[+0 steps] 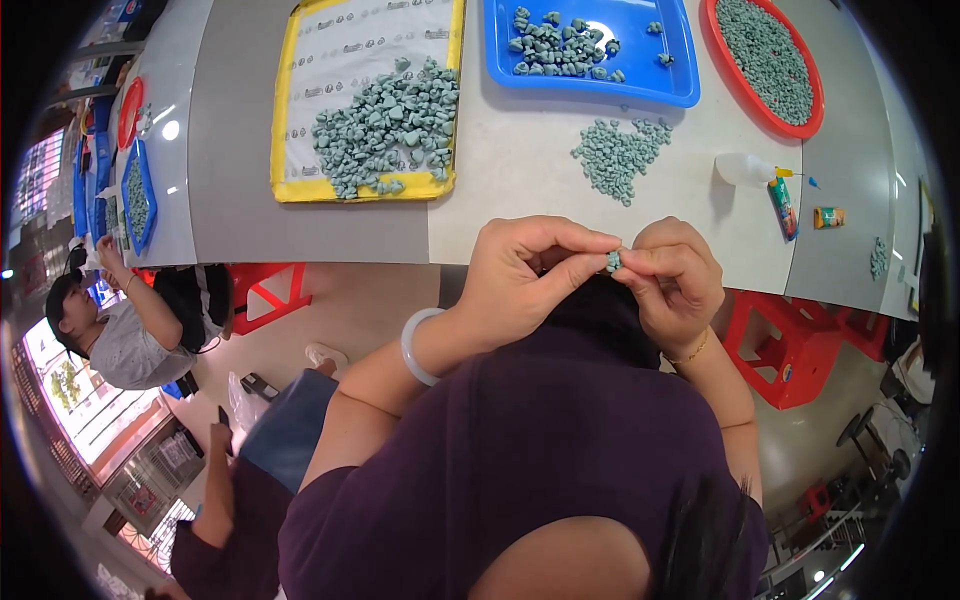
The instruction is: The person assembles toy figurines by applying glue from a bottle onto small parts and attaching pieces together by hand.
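Note:
Between the fingertips of both my hands sits a small grey-green piece (613, 262), shaped like the little pieces on the table. My left hand (540, 262) pinches it with thumb and forefinger from the left. From the right my right hand (677, 268) grips it the same way, its other fingers curled in. Both hands are held just in front of the table's near edge. A loose pile of small grey-green pieces (618, 157) lies on the table beyond them. Fingers cover most of the held piece, so its exact kind is unclear.
Larger pieces fill part of a yellow-rimmed tray (281, 120); a blue tray (590, 88) and a red round tray (722, 60) hold more. A white squeeze bottle (740, 170) and two small tubes lie at right. Red stools (785, 350) stand below. Two people are at left.

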